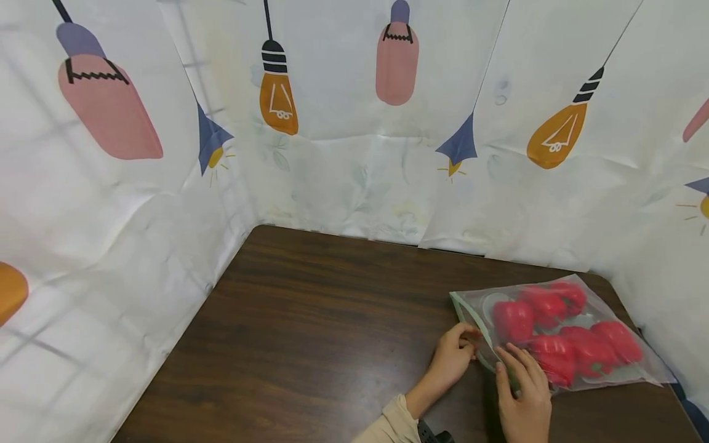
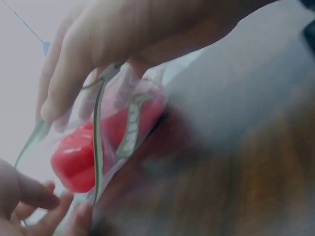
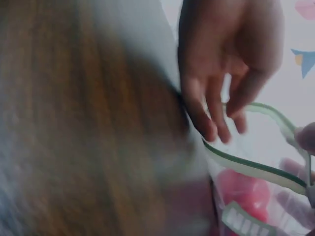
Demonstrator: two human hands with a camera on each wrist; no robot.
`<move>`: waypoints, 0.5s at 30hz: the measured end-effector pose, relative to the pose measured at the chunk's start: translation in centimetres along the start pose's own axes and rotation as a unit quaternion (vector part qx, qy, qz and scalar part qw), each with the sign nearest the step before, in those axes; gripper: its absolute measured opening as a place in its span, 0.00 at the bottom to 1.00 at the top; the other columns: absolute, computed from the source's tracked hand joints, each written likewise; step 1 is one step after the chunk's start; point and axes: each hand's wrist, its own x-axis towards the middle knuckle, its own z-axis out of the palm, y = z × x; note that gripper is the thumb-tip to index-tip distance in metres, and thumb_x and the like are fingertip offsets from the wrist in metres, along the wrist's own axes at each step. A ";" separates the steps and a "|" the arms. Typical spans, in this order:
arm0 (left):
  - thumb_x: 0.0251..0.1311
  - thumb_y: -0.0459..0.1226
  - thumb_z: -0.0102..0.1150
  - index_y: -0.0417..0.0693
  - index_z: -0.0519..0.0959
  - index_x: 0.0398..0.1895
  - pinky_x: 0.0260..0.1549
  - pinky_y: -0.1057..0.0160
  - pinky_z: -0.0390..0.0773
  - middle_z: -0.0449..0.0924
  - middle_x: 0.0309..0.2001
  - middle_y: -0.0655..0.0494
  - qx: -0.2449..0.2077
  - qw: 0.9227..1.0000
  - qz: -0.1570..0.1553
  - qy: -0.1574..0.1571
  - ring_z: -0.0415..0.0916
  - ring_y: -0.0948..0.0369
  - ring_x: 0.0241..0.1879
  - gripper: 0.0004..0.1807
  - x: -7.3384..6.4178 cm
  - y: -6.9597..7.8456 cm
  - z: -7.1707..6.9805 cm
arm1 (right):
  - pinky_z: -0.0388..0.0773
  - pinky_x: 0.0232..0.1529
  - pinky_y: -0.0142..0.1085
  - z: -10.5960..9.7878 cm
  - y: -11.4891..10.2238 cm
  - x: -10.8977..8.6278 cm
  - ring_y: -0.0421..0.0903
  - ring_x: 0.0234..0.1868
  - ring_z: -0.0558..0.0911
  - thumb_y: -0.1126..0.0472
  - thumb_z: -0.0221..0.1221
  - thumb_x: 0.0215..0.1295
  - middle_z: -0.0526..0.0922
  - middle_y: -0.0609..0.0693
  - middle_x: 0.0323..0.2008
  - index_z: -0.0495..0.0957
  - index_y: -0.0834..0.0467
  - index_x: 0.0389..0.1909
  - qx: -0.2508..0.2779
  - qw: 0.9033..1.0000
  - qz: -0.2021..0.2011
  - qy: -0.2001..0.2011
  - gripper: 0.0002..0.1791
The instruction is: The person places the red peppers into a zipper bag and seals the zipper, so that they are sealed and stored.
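A clear zip bag with a pale green zip edge lies at the table's right side. Several red bell peppers show through its film. My right hand grips the bag's mouth with thumb and fingers, also seen as the upper hand in the left wrist view. At the mouth's left side, my left hand has loosely bent, spread fingers at the zip edge. In the right wrist view that left hand hangs over the parted zip edge, its fingertips close to it. Contact with the film is unclear.
The dark wood table stretches left of the bag. A white cloth printed with lamps and bulbs hangs behind and at the sides. The bag's far end reaches the table's right edge.
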 end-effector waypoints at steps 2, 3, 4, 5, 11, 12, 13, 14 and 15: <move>0.67 0.23 0.54 0.43 0.83 0.49 0.25 0.75 0.76 0.88 0.45 0.49 -0.010 1.000 -0.019 0.022 0.79 0.69 0.30 0.14 -0.7 0.2 0.0 | 0.57 0.68 0.15 -0.4 -0.2 0.1 0.24 0.67 0.68 0.76 0.66 0.63 0.85 0.62 0.57 0.86 0.63 0.53 0.001 1.000 0.018 -0.007 0.18; 0.66 0.24 0.55 0.43 0.83 0.48 0.22 0.75 0.74 0.87 0.43 0.51 -0.010 0.999 -0.028 0.030 0.76 0.70 0.27 0.13 -1.0 0.3 0.0 | 0.59 0.66 0.14 -0.6 -0.2 0.2 0.23 0.67 0.68 0.75 0.66 0.64 0.85 0.61 0.57 0.86 0.62 0.54 0.003 0.999 0.032 -0.007 0.18; 0.66 0.24 0.56 0.43 0.83 0.47 0.19 0.75 0.72 0.87 0.40 0.53 -0.013 0.999 -0.037 0.036 0.74 0.70 0.23 0.12 -1.4 0.5 0.0 | 0.60 0.63 0.13 -0.8 -0.3 0.3 0.22 0.66 0.68 0.75 0.65 0.66 0.86 0.57 0.58 0.86 0.61 0.55 0.006 0.999 0.047 -0.006 0.17; 0.66 0.25 0.57 0.42 0.83 0.47 0.16 0.75 0.70 0.87 0.38 0.53 -0.013 0.998 -0.044 0.037 0.72 0.70 0.20 0.10 -1.7 0.6 0.0 | 0.62 0.61 0.12 -1.0 -0.4 0.3 0.21 0.65 0.70 0.74 0.64 0.68 0.86 0.53 0.58 0.86 0.61 0.55 0.015 0.998 0.064 -0.001 0.17; 0.69 0.43 0.65 0.51 0.79 0.42 0.10 0.73 0.65 0.84 0.26 0.62 0.003 0.995 -0.101 0.012 0.65 0.69 0.13 0.08 -3.5 1.4 0.1 | 0.73 0.51 0.16 -2.3 -0.7 0.5 0.25 0.53 0.82 0.74 0.57 0.74 0.86 0.31 0.52 0.83 0.71 0.56 0.127 0.978 0.159 0.054 0.15; 0.68 0.46 0.65 0.53 0.79 0.41 0.10 0.73 0.65 0.83 0.25 0.63 0.008 0.994 -0.109 0.002 0.65 0.68 0.12 0.09 -3.7 1.5 0.2 | 0.74 0.49 0.16 -2.6 -0.8 0.4 0.26 0.51 0.83 0.74 0.56 0.74 0.87 0.31 0.50 0.82 0.73 0.56 0.151 0.970 0.177 0.064 0.14; 0.68 0.48 0.65 0.54 0.78 0.41 0.09 0.73 0.64 0.84 0.25 0.63 0.011 0.993 -0.114 -0.008 0.65 0.68 0.12 0.11 -4.0 1.6 0.3 | 0.75 0.48 0.16 -2.8 -0.8 0.3 0.27 0.49 0.84 0.74 0.56 0.74 0.88 0.32 0.48 0.81 0.75 0.56 0.172 0.963 0.193 0.074 0.14; 0.67 0.50 0.66 0.54 0.78 0.40 0.09 0.72 0.64 0.84 0.24 0.63 0.013 0.993 -0.118 -0.015 0.65 0.68 0.12 0.11 -4.2 1.6 0.4 | 0.76 0.46 0.16 -3.0 -0.7 0.2 0.28 0.47 0.85 0.74 0.56 0.74 0.89 0.33 0.47 0.80 0.77 0.56 0.195 0.955 0.208 0.084 0.15; 0.67 0.50 0.65 0.54 0.78 0.40 0.09 0.73 0.65 0.84 0.23 0.62 0.016 0.992 -0.121 -0.023 0.65 0.68 0.12 0.12 -4.3 1.7 0.5 | 0.77 0.45 0.16 -3.3 -0.7 0.1 0.29 0.45 0.85 0.73 0.56 0.74 0.90 0.34 0.45 0.80 0.78 0.56 0.213 0.947 0.222 0.092 0.15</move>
